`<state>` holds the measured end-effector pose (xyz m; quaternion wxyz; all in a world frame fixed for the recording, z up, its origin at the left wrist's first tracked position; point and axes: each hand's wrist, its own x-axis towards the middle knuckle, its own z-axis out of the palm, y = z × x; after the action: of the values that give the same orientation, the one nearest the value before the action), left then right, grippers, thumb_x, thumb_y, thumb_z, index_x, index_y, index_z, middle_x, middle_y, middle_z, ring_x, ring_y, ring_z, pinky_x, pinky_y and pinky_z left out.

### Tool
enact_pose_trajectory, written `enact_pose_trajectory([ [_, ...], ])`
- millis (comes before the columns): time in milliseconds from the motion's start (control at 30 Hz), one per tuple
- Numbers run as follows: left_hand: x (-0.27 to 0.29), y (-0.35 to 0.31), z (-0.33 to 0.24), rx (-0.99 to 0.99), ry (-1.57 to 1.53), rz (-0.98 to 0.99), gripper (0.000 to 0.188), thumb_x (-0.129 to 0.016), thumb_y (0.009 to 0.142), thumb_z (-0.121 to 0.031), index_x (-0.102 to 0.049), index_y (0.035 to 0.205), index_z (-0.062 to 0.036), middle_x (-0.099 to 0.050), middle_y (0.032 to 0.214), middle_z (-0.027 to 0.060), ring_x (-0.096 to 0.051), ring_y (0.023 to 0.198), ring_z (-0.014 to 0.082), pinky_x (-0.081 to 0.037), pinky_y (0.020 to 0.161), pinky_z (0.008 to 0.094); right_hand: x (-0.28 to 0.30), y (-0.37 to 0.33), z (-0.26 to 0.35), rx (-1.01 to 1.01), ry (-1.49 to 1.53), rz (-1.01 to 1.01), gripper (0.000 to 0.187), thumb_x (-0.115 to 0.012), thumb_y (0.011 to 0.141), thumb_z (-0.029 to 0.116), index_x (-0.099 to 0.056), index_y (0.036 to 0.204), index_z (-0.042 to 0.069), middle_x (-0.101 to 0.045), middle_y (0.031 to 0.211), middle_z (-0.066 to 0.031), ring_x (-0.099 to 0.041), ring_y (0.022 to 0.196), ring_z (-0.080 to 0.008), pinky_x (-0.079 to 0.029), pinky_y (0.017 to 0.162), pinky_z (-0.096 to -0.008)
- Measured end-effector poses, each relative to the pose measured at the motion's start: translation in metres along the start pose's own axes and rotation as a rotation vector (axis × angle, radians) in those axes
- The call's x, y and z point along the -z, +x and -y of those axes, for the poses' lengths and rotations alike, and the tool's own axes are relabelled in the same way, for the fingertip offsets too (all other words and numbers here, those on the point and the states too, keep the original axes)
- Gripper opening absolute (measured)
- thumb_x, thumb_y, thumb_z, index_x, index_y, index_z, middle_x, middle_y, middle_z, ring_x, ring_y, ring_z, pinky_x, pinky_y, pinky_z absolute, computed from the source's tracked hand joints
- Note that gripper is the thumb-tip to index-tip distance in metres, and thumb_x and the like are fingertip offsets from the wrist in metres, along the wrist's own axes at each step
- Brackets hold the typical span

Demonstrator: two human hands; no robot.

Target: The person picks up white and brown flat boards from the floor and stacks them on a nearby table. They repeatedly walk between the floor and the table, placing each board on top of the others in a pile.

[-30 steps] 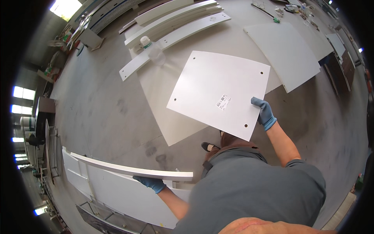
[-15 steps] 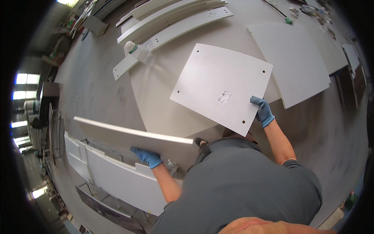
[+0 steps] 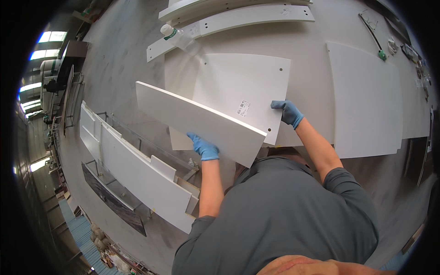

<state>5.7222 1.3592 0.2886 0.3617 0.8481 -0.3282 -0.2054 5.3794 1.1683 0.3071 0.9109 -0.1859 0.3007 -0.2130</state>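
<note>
My left hand (image 3: 204,147), in a blue glove, is closed on a white board (image 3: 197,117) tilted up on edge. Its fingers lie against the near face by the lower edge. Just behind it is a squarish white panel (image 3: 261,87) with corner holes and a printed label, partly covered by the tilted board. My right hand (image 3: 288,113), also blue-gloved, grips this panel by its right edge, thumb on top and the other fingers mostly hidden beneath. The panel lies low over the large pale board surface (image 3: 309,87); whether it touches I cannot tell.
A clear plastic bottle (image 3: 183,41) stands beyond the panel, beside long white strips (image 3: 256,16) with holes. To the right lies a large white board (image 3: 366,101), with a green-ended tool (image 3: 381,52) past it. A rack with white boards (image 3: 133,169) stands at the left.
My left hand has brought the tilted board rightward and away from me, so it now overlaps the squarish panel. That panel has swung straighter in my right hand. The whole view has shifted.
</note>
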Motion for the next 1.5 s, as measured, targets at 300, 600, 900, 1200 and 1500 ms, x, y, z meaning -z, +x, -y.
enact_pose_trajectory([
  [300,-0.069,0.012,-0.034,0.736,-0.825,-0.401,0.056,-0.051,0.098,-0.052,-0.059,0.113,0.0017,-0.068,0.103,0.0109,-0.063,0.094,0.0254,-0.053,0.084,0.0376,-0.022,0.042,0.042,-0.176,-0.423,-0.264,0.051,-0.074,0.092,0.031,-0.063,0.126,-0.005,-0.067,0.123,-0.0129,-0.068,0.105,-0.022,-0.055,0.096,-0.0358],
  [600,-0.091,0.019,-0.08,1.063,-0.736,-0.578,0.078,-0.052,0.094,-0.072,-0.067,0.119,0.0003,-0.071,0.122,0.0112,-0.066,0.106,0.0233,-0.053,0.091,0.0351,-0.032,0.037,0.086,-0.391,-1.113,-0.391,0.07,-0.047,0.1,0.063,-0.07,0.108,-0.003,-0.073,0.086,-0.0162,-0.072,0.071,-0.0243,-0.06,0.069,-0.0366],
  [900,-0.098,-0.005,-0.073,0.73,-0.706,-0.203,0.066,-0.056,0.097,-0.066,-0.057,0.078,-0.0034,-0.053,0.072,0.0026,-0.043,0.065,0.0178,-0.045,0.06,0.039,0.006,0.049,0.134,-0.258,-1.316,-0.625,0.064,-0.047,0.103,0.058,-0.07,0.082,0.003,-0.068,0.065,-0.0129,-0.068,0.053,-0.0295,-0.06,0.062,-0.0426],
  [1200,-0.063,0.003,-0.124,0.684,-0.6,0.301,0.062,-0.054,0.101,-0.051,-0.065,0.084,0.0077,-0.069,0.07,0.0186,-0.071,0.058,0.0269,-0.058,0.052,0.0375,-0.134,0.084,0.048,0.926,-2.083,-0.006,0.054,-0.072,0.086,0.036,-0.06,0.129,0.006,-0.055,0.143,-0.0228,-0.057,0.125,-0.0393,-0.044,0.105,-0.0489],
  [1500,0.131,-0.004,-0.018,0.616,-0.581,0.553,0.047,-0.053,0.102,-0.039,-0.067,0.095,0.0054,-0.069,0.077,0.0135,-0.067,0.064,0.0195,-0.057,0.061,0.0328,-0.208,0.178,-0.096,0.839,-2.237,0.033,0.08,-0.067,0.085,0.051,-0.047,0.147,0.005,-0.031,0.164,-0.0214,-0.025,0.154,-0.0391,-0.018,0.124,-0.0543],
])
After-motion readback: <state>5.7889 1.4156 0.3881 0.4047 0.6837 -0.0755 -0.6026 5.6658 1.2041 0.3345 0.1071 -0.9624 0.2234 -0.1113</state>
